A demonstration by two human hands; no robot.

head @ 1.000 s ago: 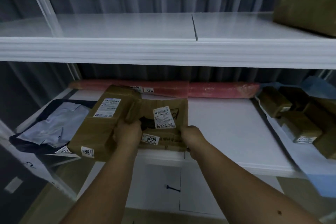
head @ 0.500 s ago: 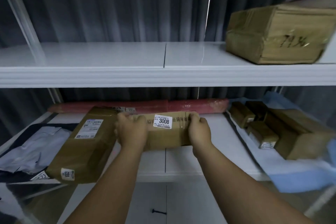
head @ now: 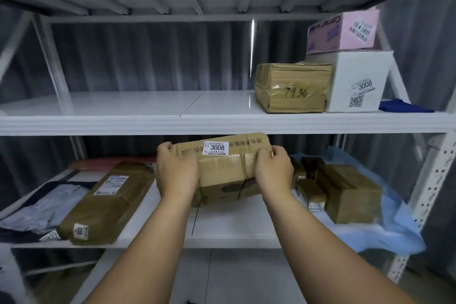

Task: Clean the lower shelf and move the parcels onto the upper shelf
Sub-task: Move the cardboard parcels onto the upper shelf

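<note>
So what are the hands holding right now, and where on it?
Both grip the brown parcel labelled 3008 by its two short ends: the left hand on the left end, the right hand on the right, lifted off the lower shelf.

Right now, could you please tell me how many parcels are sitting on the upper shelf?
3: a brown taped box marked 7936, a white box labelled 3008 touching its right side, and a pink box stacked on the white one. Others may be hidden behind them.

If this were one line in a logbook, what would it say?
both hands: left hand, right hand grip brown parcel | lifted off lower shelf | below upper shelf | next: probably place on it
</note>
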